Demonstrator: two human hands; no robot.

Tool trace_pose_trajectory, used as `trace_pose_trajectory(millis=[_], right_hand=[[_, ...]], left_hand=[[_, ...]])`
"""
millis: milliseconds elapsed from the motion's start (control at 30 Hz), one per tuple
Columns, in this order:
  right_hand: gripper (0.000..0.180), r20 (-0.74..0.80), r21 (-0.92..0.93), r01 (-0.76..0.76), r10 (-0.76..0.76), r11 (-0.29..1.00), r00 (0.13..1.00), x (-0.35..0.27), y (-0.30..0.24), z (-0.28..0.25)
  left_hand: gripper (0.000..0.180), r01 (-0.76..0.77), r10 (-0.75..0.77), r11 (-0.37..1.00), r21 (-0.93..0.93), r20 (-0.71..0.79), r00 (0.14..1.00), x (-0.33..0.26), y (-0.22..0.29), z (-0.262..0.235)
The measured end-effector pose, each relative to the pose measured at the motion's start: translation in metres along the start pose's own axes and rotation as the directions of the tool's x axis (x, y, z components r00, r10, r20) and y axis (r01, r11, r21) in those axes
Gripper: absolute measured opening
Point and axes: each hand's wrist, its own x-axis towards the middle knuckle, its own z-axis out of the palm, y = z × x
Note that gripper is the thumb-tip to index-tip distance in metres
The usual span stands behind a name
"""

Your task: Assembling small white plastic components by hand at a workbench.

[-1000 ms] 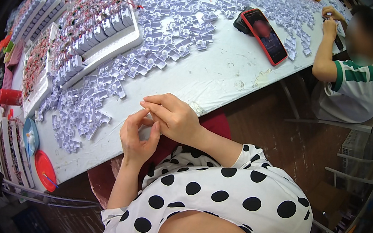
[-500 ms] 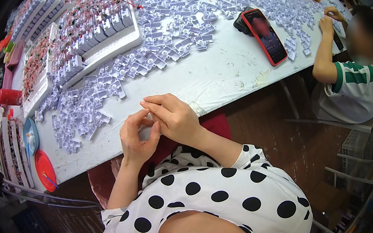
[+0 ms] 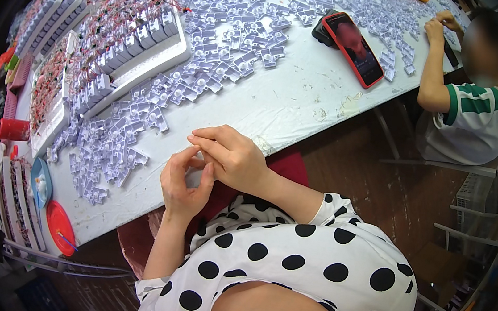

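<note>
Both hands meet over the near edge of the white-covered table. My left hand is closed, with bent fingers and the thumb raised beside them. Across its fingertips lies my right hand, fingers long and pressed together, its thumb hidden. Whatever sits between the fingers, if anything, is hidden from this view. Nearest to them is a spread of small white plastic housings on the table, just left of my left hand and not touched.
White trays hold rows of housings with red wires at left. A red-cased phone leans on a black stand. A red dish and blue tray lie at lower left. Another person sits at the right, hands over the table.
My hands keep the same pose. The other person's hands and forearm at the right have shifted slightly, and the picture on the phone screen differs.
</note>
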Motion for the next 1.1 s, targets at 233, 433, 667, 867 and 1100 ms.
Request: trace_pose_trajectory(millis=[233,433,667,867,1100], right_hand=[[0.032,-0.002,-0.007,0.000,0.000,1.000,1.000,0.000,-0.001,-0.001],[0.031,-0.002,0.000,-0.008,0.008,1.000,1.000,-0.001,0.000,0.001],[0.036,-0.079,0.174,-0.154,0.170,0.973,0.982,0.013,-0.007,-0.032],[0.031,-0.437,-0.321,-0.204,0.047,0.925,0.898,0.027,0.046,-0.119],[0.023,-0.563,-0.650,-0.423,-0.028,0.631,0.826,-0.008,0.138,-0.232]], left_hand=[[0.040,0.000,0.000,1.000,-0.012,-0.008,1.000,0.001,0.002,0.001],[0.040,0.016,-0.016,1.000,-0.008,0.001,1.000,0.000,-0.001,0.000],[0.037,0.108,-0.103,0.992,-0.067,0.076,0.992,-0.003,0.002,-0.003],[0.035,0.099,-0.094,0.993,-0.065,0.070,0.993,-0.002,0.004,-0.007],[0.037,0.088,-0.083,0.994,-0.071,0.082,0.993,0.000,0.004,-0.005]])
